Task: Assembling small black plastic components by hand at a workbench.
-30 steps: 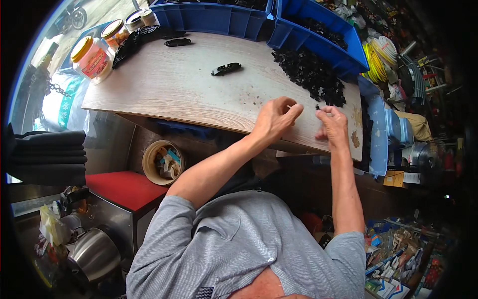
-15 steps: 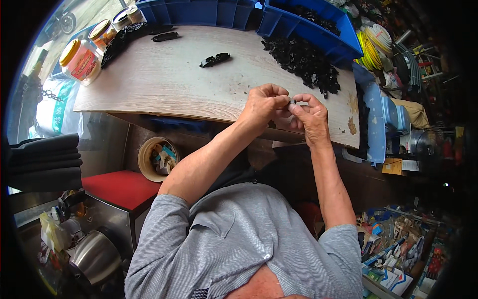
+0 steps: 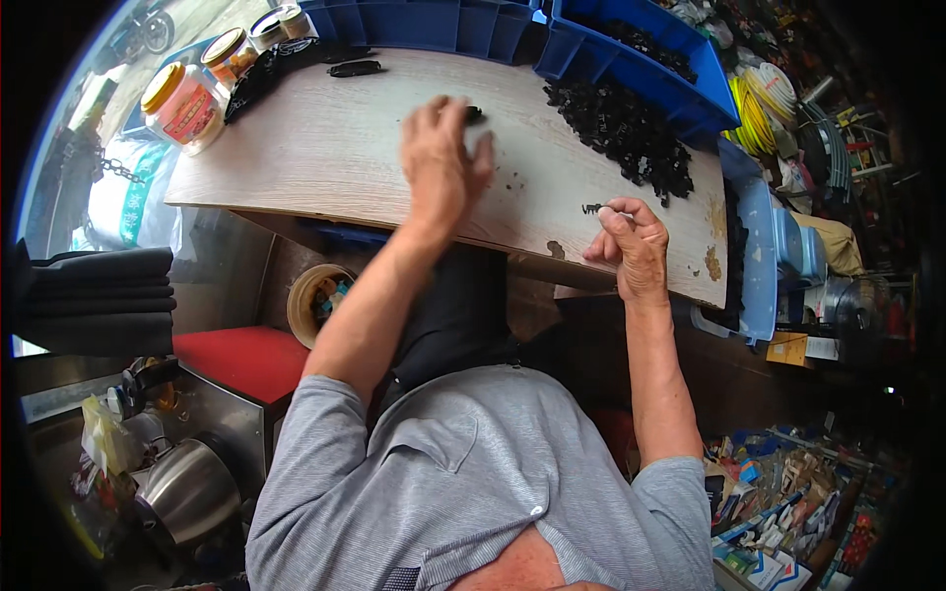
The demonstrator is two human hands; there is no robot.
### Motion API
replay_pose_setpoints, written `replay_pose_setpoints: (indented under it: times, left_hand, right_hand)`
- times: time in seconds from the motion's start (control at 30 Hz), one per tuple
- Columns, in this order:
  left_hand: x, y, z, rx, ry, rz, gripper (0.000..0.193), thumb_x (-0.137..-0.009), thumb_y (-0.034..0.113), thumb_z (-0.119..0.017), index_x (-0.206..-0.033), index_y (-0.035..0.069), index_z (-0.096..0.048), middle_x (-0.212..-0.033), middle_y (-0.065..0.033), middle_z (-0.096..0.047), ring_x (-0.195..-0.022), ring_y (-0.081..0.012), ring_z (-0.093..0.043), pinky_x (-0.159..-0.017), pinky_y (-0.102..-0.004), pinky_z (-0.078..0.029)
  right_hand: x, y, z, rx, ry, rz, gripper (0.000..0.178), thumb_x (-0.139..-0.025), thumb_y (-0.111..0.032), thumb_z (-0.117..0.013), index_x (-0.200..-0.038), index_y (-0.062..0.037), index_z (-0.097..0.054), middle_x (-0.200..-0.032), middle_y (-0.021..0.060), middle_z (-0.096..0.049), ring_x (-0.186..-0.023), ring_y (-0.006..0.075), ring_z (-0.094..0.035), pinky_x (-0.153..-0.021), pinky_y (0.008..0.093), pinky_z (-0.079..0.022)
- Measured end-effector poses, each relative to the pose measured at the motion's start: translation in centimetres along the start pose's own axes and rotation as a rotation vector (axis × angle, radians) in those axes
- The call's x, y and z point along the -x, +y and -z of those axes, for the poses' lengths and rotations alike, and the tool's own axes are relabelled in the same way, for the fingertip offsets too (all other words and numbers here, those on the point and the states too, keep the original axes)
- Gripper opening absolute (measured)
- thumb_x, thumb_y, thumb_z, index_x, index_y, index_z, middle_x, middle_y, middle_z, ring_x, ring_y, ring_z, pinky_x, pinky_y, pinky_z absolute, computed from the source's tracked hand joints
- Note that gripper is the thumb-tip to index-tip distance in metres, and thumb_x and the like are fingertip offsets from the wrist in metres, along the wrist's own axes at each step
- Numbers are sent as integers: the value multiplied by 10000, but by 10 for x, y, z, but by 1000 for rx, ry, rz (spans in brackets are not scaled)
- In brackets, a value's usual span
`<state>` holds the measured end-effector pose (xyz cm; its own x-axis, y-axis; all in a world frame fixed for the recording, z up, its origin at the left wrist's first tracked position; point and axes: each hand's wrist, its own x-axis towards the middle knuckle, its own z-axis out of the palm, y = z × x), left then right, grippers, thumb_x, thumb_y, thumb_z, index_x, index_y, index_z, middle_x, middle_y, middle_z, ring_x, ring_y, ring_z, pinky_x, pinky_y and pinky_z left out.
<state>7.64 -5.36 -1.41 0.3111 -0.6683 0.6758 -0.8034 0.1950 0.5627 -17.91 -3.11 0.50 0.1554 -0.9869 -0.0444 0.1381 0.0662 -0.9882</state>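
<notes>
My right hand [image 3: 634,241] pinches a small black toothed plastic piece [image 3: 591,209] between thumb and fingertips, just above the near right part of the table. My left hand [image 3: 439,153] reaches over the middle of the table with fingers spread, slightly smeared by motion. It covers most of a glossy black elongated part [image 3: 475,115]; only one end shows beside the fingers. I cannot tell whether the hand touches it. A similar black part [image 3: 354,69] lies farther back on the left. On the right is a heap of small black plastic pieces [image 3: 621,133].
Blue bins [image 3: 424,30] line the back edge; the right-hand blue bin [image 3: 641,74] holds more black pieces. Jars with lids [image 3: 187,113] and a black plastic bag [image 3: 258,84] stand at the left. A waste bucket [image 3: 301,305] sits below the table's front edge.
My hands were together over the front edge and have come apart. The left went forward and left to the black part; the right stays nearby with the small piece.
</notes>
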Motion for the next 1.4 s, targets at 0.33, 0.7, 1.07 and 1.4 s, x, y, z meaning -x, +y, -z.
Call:
replay_pose_setpoints:
  times: [0.33, 0.7, 1.07, 1.4]
  left_hand:
    - [3, 2, 9, 572, -448, 328, 211, -858, 94, -703, -1057, 29, -680, -827, -31, -674, -739, -122, -611, -666, -252, -479]
    - [39, 72, 1, 1063, -834, 562, 246, -866, 111, -725, -1074, -7, -668, -890, -35, -691, -787, -71, -636, -634, -229, -543]
    - [30, 76, 3, 1176, -809, 788, 230, -891, 172, -695, -1011, -23, -667, -812, -49, -665, -667, -89, -632, -604, -233, -551]
    - [32, 76, 2, 1177, -691, 878, 173, -881, 145, -695, -928, -19, -666, -794, -62, -665, -621, -95, -634, -571, -228, -538]
  right_hand:
    - [-5, 4, 2, -248, -3, 10, 97, -906, -122, -655, -995, -85, -645, -558, 32, -543, -572, 207, -647, -633, 435, -609]
    - [-2, 3, -9, -226, 20, 26, 153, -849, -92, -744, -987, -60, -685, -705, -46, -628, -563, 24, -516, -541, 167, -403]
    - [-3, 3, -5, -202, -59, -35, 171, -841, -89, -762, -990, -62, -683, -700, -50, -620, -571, 28, -514, -552, 179, -429]
    - [1, -12, -26, -126, 30, -105, 162, -855, -191, -736, -879, -70, -631, -614, -24, -556, -464, 75, -482, -497, 241, -491]
